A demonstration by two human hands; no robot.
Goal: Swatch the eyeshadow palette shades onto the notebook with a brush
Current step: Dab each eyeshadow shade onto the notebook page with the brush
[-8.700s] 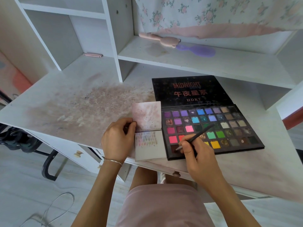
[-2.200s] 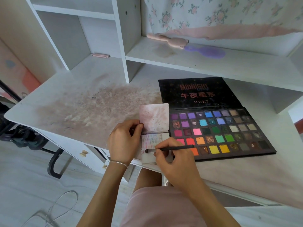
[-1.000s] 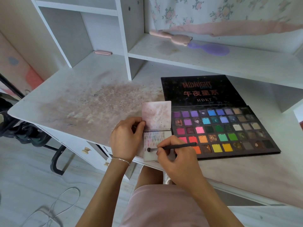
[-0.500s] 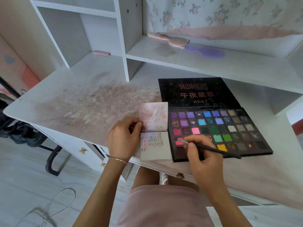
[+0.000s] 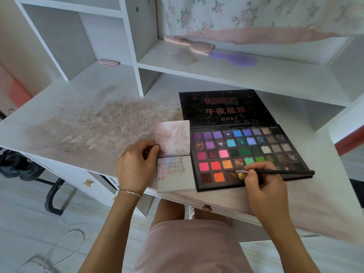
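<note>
A black eyeshadow palette (image 5: 246, 146) lies open on the white desk, with several coloured pans and its lid flat behind. Left of it lies a small open notebook (image 5: 175, 174), its lower page carrying rows of faint colour swatches. My left hand (image 5: 136, 164) pinches the notebook's left edge near the fold. My right hand (image 5: 262, 180) grips a thin black brush (image 5: 275, 172) over the palette's bottom row. The brush tip points left and sits at a pan beside the orange one. My fingers hide some pans in the lower rows.
The desk (image 5: 98, 119) has a stained, dusty patch left of the notebook. A shelf above holds a pink hairbrush (image 5: 189, 45) and a purple one (image 5: 234, 58). A small pink item (image 5: 107, 62) lies in the left cubby. Drawer knobs sit under the desk's front edge.
One second ago the brush tip was on the notebook's lower page. My right hand then swung the brush right onto the palette and has now shifted to the bottom row.
</note>
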